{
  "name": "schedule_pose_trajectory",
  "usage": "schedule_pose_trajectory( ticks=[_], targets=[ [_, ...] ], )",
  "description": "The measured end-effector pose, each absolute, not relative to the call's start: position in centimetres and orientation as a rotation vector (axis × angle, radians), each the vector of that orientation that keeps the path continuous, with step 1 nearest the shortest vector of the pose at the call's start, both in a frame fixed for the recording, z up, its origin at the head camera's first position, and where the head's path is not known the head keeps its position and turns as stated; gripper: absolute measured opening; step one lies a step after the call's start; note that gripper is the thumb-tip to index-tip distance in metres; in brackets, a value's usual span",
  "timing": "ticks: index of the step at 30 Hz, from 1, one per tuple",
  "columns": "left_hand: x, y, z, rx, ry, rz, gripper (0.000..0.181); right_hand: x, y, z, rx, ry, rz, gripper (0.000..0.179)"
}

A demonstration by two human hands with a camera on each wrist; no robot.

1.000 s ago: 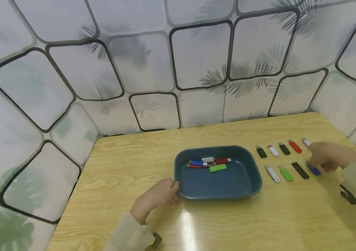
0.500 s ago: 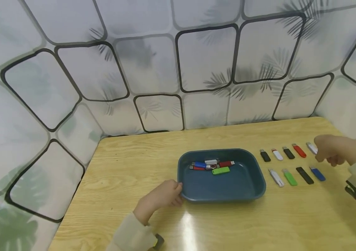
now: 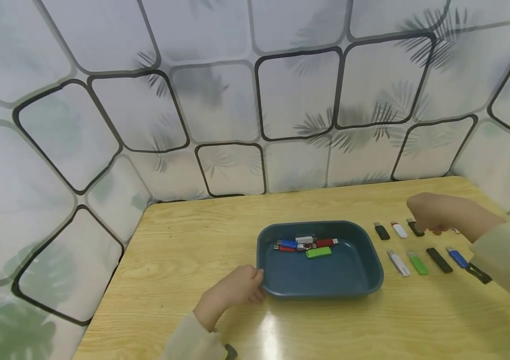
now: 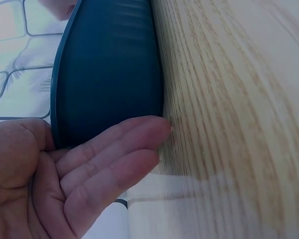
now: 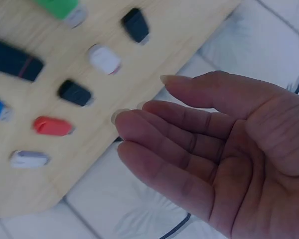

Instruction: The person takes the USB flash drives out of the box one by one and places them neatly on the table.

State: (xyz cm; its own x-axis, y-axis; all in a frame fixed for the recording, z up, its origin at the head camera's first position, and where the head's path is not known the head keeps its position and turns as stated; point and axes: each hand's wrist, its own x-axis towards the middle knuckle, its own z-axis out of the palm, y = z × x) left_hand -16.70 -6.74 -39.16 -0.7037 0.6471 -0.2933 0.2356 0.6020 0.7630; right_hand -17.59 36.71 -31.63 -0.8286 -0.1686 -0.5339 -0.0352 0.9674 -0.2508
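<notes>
My left hand [image 3: 236, 291] holds the left end of a dark blue plastic tray [image 3: 320, 289], thumb at the rim. In the left wrist view its fingers lie along the tray's outer wall [image 4: 109, 64]. Several USB sticks lie in the tray, including a green one [image 3: 319, 252] and a dark red one [image 3: 324, 242]. My right hand [image 3: 439, 212] hovers over the far row of USB sticks right of the tray, fingers loosely bent and nothing between them. It hides the red stick [image 5: 52, 126] of that row in the head view; the right wrist view shows it apart from the fingers.
The far row also has two black sticks [image 3: 382, 231] and a white one [image 3: 399, 229]. A nearer row holds a white stick [image 3: 399, 263], a green one [image 3: 418, 263], a long black one [image 3: 439, 260] and a blue one [image 3: 457, 258]. Patterned cloth walls [image 3: 223, 110] enclose the table [image 3: 183, 240].
My right hand has risen from beside the blue stick and moved left over the far row. The left hand stays at the tray. The head view has shifted slightly.
</notes>
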Motion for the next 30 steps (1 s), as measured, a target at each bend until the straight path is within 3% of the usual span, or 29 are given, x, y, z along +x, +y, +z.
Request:
schedule_pose_trajectory(
  ticks=[4, 13, 21, 26, 30],
  targets=[
    [-16.9, -6.8, -39.1, 0.700, 2.269, 0.970, 0.046, -18.9, 33.3, -30.9, -0.232, 2.551, -0.265, 0.042],
    [-16.7, -6.8, -39.7, 0.687, 2.240, 1.008, 0.044, -20.5, 25.5, -30.6, -0.408, 2.542, -0.236, 0.044],
    [-16.7, -6.9, -39.6, 0.643, 2.229, 1.037, 0.043, -21.5, 20.3, -31.5, -0.499, 2.582, -0.104, 0.035],
    [-16.7, -6.9, -39.6, 0.660, 2.238, 1.028, 0.042, -21.8, 18.8, -32.9, -0.505, 2.621, 0.054, 0.015],
    [-16.8, -6.8, -39.6, 0.682, 2.247, 1.014, 0.043, -21.9, 18.2, -33.9, -0.467, 2.612, 0.150, 0.014]
  ],
)
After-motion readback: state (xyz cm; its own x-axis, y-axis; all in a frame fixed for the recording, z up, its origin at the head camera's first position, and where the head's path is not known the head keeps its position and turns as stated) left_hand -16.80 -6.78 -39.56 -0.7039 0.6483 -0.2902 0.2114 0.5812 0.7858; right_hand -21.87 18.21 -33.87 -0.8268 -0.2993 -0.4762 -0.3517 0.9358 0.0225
